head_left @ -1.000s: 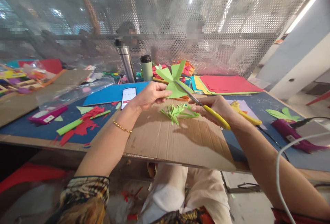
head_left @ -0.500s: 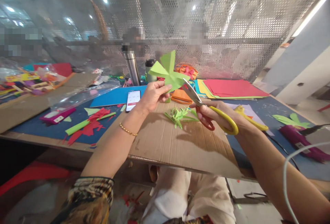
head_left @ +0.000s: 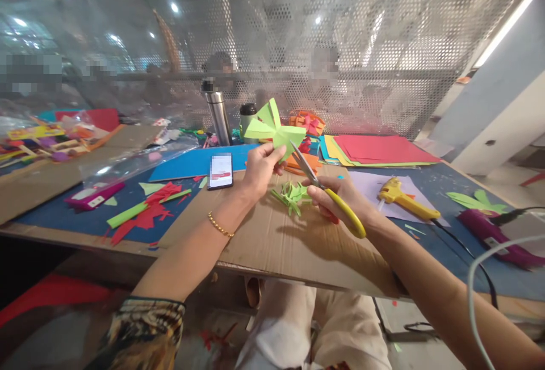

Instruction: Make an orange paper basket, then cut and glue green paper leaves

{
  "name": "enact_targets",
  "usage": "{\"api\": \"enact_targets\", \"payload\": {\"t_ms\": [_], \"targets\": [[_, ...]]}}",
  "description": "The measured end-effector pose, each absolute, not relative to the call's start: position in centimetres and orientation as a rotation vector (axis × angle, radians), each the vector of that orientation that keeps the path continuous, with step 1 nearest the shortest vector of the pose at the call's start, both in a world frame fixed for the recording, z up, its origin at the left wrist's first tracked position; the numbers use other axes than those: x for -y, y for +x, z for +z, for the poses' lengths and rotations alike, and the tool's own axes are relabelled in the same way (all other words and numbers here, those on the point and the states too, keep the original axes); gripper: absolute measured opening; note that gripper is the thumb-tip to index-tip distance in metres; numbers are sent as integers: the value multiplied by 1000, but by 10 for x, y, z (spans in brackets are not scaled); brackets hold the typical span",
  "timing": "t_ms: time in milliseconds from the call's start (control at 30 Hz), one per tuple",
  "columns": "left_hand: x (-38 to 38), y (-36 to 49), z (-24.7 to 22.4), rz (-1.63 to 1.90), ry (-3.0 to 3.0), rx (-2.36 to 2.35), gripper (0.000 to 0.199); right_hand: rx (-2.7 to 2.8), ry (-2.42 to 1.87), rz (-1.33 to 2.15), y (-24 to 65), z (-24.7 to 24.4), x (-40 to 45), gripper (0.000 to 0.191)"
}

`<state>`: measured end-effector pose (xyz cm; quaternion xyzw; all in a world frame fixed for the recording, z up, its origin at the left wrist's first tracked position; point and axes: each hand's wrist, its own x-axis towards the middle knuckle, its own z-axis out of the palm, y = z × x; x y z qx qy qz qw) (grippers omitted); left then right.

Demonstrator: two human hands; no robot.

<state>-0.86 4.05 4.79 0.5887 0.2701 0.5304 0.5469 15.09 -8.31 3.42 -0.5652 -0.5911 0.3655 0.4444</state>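
Observation:
My left hand (head_left: pixel 264 167) pinches a light green folded paper cutout (head_left: pixel 276 129) with several petal-like lobes, held up above the cardboard. In my right hand (head_left: pixel 334 195) is a pair of scissors (head_left: pixel 309 168) with yellow and red handles. Its blades point up and left, with the tips close to the cutout's lower right edge; whether they touch the paper I cannot tell. Beneath the scissors, green paper scraps (head_left: pixel 292 197) lie in a small heap on the cardboard sheet (head_left: pixel 276 245).
A yellow glue gun (head_left: pixel 409 200) lies on lilac paper at right, its cord trailing. Coloured sheets (head_left: pixel 383 148) are stacked behind it. A phone (head_left: pixel 220 170), steel flask (head_left: pixel 218 117) and red scraps (head_left: pixel 147 214) sit to the left. A white cable (head_left: pixel 472 296) hangs at far right.
My right hand has moved left and slightly down with the scissors. The green cutout has turned and dropped a little in my left hand. The glue gun shows more fully.

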Motion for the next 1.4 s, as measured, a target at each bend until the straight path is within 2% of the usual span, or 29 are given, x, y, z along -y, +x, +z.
{"api": "enact_targets", "payload": {"t_ms": [467,933,1067,1233,1400], "targets": [[-35,-9,50,1085,1460,-630,35,1480,-1457,850,155,33,84,89],[-32,-11,54,1071,1507,-656,29,1476,-1450,817,159,33,83,75],[-30,-10,54,1055,1510,-653,32,1485,-1439,821,157,33,84,69],[-31,-11,55,1113,1472,-633,36,1443,-1459,839,159,34,85,72],[-31,-12,57,1239,1422,-644,42,1272,-1379,780,162,36,83,60]]}}
